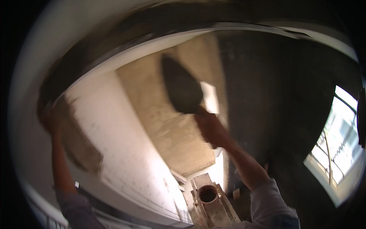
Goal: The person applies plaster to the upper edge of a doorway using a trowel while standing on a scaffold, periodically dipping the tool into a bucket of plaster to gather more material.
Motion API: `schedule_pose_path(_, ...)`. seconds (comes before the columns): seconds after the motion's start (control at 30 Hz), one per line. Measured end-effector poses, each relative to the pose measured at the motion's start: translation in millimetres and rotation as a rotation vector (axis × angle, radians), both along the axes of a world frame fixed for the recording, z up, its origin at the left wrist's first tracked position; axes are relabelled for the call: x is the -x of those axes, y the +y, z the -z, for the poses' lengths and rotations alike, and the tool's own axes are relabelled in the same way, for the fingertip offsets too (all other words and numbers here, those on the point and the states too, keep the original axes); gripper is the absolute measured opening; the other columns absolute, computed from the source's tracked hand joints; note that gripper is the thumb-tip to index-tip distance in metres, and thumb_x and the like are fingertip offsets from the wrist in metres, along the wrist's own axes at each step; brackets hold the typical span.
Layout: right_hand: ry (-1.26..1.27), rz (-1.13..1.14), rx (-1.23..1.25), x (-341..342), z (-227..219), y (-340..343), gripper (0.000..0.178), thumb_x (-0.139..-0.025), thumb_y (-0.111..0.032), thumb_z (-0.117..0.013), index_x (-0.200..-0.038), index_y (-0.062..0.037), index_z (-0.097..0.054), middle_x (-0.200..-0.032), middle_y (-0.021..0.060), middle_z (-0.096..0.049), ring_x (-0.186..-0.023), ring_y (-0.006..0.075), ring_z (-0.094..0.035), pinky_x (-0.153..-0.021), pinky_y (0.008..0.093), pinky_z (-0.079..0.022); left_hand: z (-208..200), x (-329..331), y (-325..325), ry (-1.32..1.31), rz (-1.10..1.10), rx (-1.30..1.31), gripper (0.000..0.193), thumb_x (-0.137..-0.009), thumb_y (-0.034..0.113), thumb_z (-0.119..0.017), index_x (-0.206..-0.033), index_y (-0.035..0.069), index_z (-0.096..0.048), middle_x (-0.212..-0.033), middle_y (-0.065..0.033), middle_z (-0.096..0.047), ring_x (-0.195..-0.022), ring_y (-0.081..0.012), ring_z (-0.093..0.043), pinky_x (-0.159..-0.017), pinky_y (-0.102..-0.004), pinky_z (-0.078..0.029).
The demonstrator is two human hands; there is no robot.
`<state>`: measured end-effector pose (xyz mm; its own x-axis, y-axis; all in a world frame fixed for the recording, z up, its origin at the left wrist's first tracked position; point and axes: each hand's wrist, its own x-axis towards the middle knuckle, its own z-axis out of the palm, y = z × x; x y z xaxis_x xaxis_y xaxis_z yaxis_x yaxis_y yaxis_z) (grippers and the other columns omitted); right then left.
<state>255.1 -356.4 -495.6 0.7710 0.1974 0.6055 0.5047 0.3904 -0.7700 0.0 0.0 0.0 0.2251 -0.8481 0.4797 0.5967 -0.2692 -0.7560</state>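
My right hand (212, 129) grips the handle of a pointed trowel (181, 86). The dark, leaf-shaped blade is raised toward the upper left, blurred by motion. My left hand (48, 120) reaches up at the left, at the end of a dark mortar band (87, 57) that curves along the top of the white wall. Shadow and blur hide its fingers. Below that hand, a patch of brown mortar (82, 141) covers part of the white wall (118, 141).
A round bucket (208, 194) with a reddish rim stands below on wooden planks (228, 208). Beyond the trowel is a tan plastered wall (164, 126) with a small bright opening. A dark wall (255, 95) rises at the right, with a bright window (339, 141) at the far right.
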Motion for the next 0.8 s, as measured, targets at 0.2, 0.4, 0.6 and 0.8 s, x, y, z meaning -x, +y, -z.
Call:
schedule_pose_path(0.2, -0.488, 0.248, 0.258, -19, -21, -46, 0.019, -0.098, -0.020, -0.051, -0.107, -0.0028, -0.051, -0.074, 0.0237, -0.062, -0.071, 0.0452, -0.063, -0.056, 0.0498, -0.046, 292, 35, 60, -0.415, 0.008, 0.659, 0.066, -0.093, 0.041, -0.061, -0.142, 0.002, -0.040, -0.140, -0.0180, -0.047, -0.131, -0.0359, -0.042, -0.109, -0.0493, -0.033)
schedule_pose_path(0.4, -0.303, 0.093, 0.346, 6, -85, -25, 0.024, -0.101, -0.026, -0.043, -0.104, -0.0033, -0.051, -0.076, 0.0248, -0.063, -0.073, 0.0462, -0.062, -0.063, 0.0522, -0.044, 318, 34, 30, -0.442, -0.102, 0.750, 0.065, -0.091, 0.034, -0.065, -0.141, 0.000, -0.041, -0.141, -0.0199, -0.046, -0.133, -0.0368, -0.040, -0.110, -0.0474, -0.032)
schedule_pose_path(0.6, -0.880, 0.397, 0.375, -27, -65, 0, 0.020, -0.099, -0.022, -0.044, -0.106, -0.0038, -0.051, -0.078, 0.0235, -0.061, -0.074, 0.0434, -0.063, -0.063, 0.0529, -0.045, 319, 35, 23, -0.468, -0.017, 0.842, 0.071, -0.087, 0.037, -0.069, -0.143, 0.003, -0.040, -0.141, -0.0169, -0.047, -0.132, -0.0360, -0.041, -0.110, -0.0462, -0.033)
schedule_pose_path(0.8, -0.645, 0.053, 0.396, 10, -65, 11, 0.026, -0.099, -0.026, -0.044, -0.109, -0.0026, -0.051, -0.079, 0.0231, -0.060, -0.071, 0.0432, -0.062, -0.063, 0.0496, -0.044, 323, 44, 41, -0.461, 0.081, 0.726, 0.076, -0.080, 0.043, -0.073, -0.142, 0.011, -0.043, -0.139, -0.0111, -0.049, -0.133, -0.0312, -0.041, -0.106, -0.0493, -0.033)
